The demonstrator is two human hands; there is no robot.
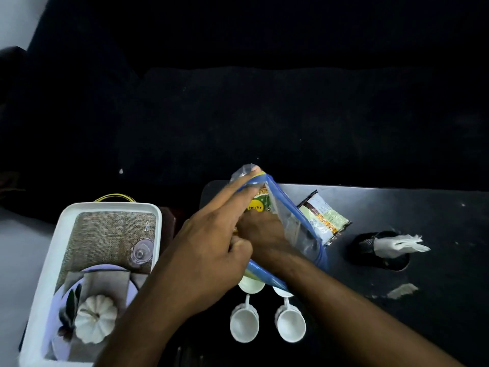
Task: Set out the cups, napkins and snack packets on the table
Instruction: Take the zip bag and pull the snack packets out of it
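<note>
A clear zip bag (299,229) with a blue seal is held above the black table (436,300). My left hand (209,250) pinches its upper rim and holds it apart. My right hand (262,234) reaches inside the bag around a yellow-green snack packet (258,203). Another snack packet (324,219) lies flat on the table just right of the bag. White napkins (399,245) stick out of a black holder (381,256) further right. Two white cups (244,324) (289,325) stand at the near edge, with two more partly hidden under the bag.
A white tray (47,274) stands left of the table, lined with a printed picture of a pumpkin, plate and cloth. A torn white scrap (402,290) lies on the table at right. A dark sofa (264,115) fills the background.
</note>
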